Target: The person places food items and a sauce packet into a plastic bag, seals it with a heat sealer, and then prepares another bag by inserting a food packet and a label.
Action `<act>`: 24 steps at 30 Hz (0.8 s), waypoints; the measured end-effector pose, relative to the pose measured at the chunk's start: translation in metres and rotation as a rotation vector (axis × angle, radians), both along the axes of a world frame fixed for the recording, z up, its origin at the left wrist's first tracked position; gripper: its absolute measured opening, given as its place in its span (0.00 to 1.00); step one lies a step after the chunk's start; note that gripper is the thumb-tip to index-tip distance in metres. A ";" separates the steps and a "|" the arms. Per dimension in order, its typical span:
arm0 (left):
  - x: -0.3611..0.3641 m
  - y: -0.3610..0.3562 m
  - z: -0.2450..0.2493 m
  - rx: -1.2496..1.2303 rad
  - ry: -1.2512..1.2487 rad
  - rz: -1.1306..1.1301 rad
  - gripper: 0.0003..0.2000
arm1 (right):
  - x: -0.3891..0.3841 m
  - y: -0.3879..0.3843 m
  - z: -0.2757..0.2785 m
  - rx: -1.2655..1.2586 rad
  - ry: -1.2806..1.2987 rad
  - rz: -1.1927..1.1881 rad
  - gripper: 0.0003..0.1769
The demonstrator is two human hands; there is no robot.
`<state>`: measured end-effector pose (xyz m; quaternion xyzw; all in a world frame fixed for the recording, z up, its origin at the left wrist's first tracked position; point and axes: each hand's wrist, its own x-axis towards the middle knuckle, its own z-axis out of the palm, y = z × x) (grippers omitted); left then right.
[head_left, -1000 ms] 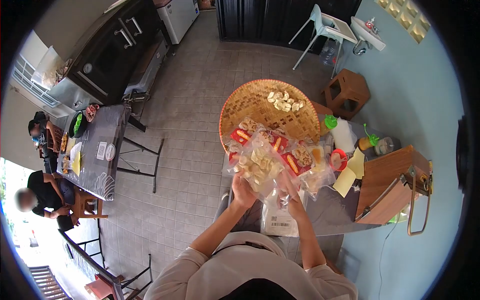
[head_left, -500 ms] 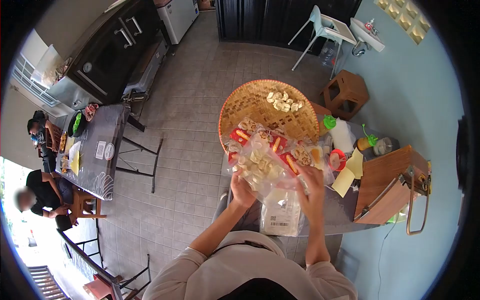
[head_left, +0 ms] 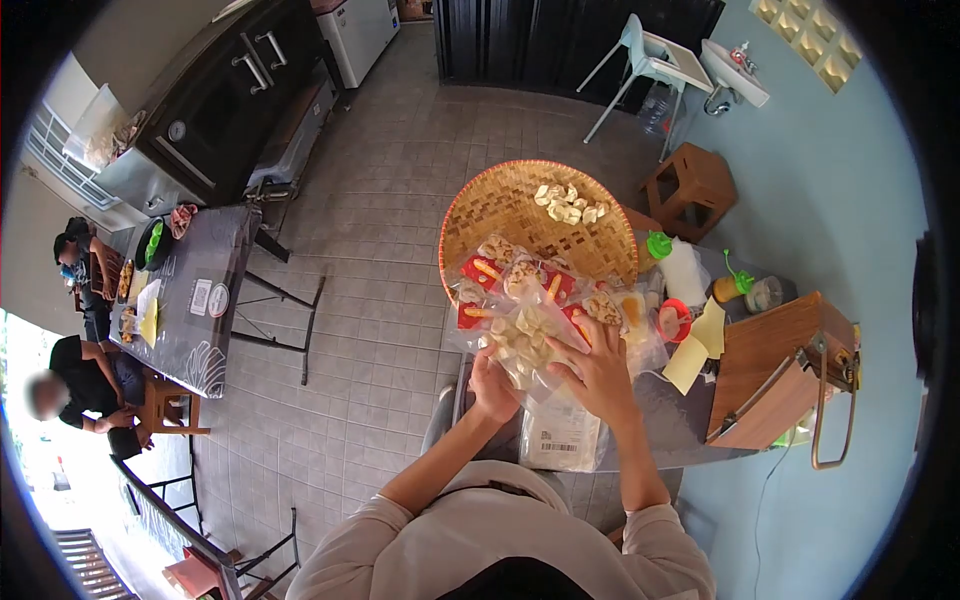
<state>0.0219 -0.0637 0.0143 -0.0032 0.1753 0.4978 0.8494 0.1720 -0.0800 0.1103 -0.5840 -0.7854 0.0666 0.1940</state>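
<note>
Just this side of the woven tray point(head_left: 500, 200), sealed packets with red labels point(head_left: 480, 272) are piling up and spilling over its near rim, crowding the spot where the hands are working. A small heap of pale pieces point(head_left: 568, 203) is sitting on the tray's far side. To the right of the tray, a green-capped bottle point(head_left: 660, 243), an orange bottle point(head_left: 733, 286) and yellow paper slips point(head_left: 702, 348) are lining up, with a wooden box point(head_left: 780, 365) further right again. A white labelled pouch point(head_left: 560, 440) is lying nearer the person than the tray, partly under the hands.

All of it is resting on a grey counter point(head_left: 655, 415). Tiled floor point(head_left: 370, 300) is stretching away left of the tray, a wooden stool point(head_left: 695, 180) is standing beyond it, and a blue wall point(head_left: 830, 200) is closing off the right. Far left of the tray, other people are sitting by a dark table point(head_left: 185, 300).

The clear bag point(head_left: 525, 338), full of pale pieces, is lying at the tray's near rim, on top of the packets. The left hand point(head_left: 493, 385) is clenching its grip on the bag's near left edge. The right hand point(head_left: 600, 370) is lying flat on the bag's right side, fingers spread, grip released.
</note>
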 end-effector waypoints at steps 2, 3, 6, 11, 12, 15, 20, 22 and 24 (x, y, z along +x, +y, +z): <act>0.000 -0.001 -0.003 -0.005 -0.005 0.007 0.26 | -0.001 0.000 0.001 -0.054 0.009 0.001 0.19; 0.000 -0.002 -0.002 -0.011 -0.008 0.003 0.25 | -0.002 0.001 0.002 -0.037 0.044 0.041 0.18; 0.000 -0.003 0.003 0.001 -0.011 -0.013 0.25 | -0.007 -0.002 0.003 -0.040 0.039 0.085 0.18; -0.002 -0.005 0.011 0.054 0.017 -0.017 0.24 | -0.011 -0.002 0.003 -0.078 0.026 0.110 0.17; -0.002 -0.004 0.010 0.059 0.023 -0.027 0.25 | -0.012 -0.003 0.005 -0.103 0.068 0.168 0.17; -0.003 -0.005 0.008 0.068 0.012 -0.043 0.27 | -0.013 -0.004 0.006 -0.130 0.089 0.234 0.17; -0.001 -0.006 0.004 0.048 -0.003 -0.043 0.26 | -0.017 0.007 0.007 -0.043 0.140 0.143 0.18; 0.001 -0.006 0.007 -0.002 -0.015 -0.043 0.25 | -0.016 0.014 0.004 -0.050 0.051 0.000 0.19; 0.002 -0.007 0.008 -0.004 0.012 -0.047 0.25 | -0.017 0.016 -0.001 -0.058 0.023 0.009 0.19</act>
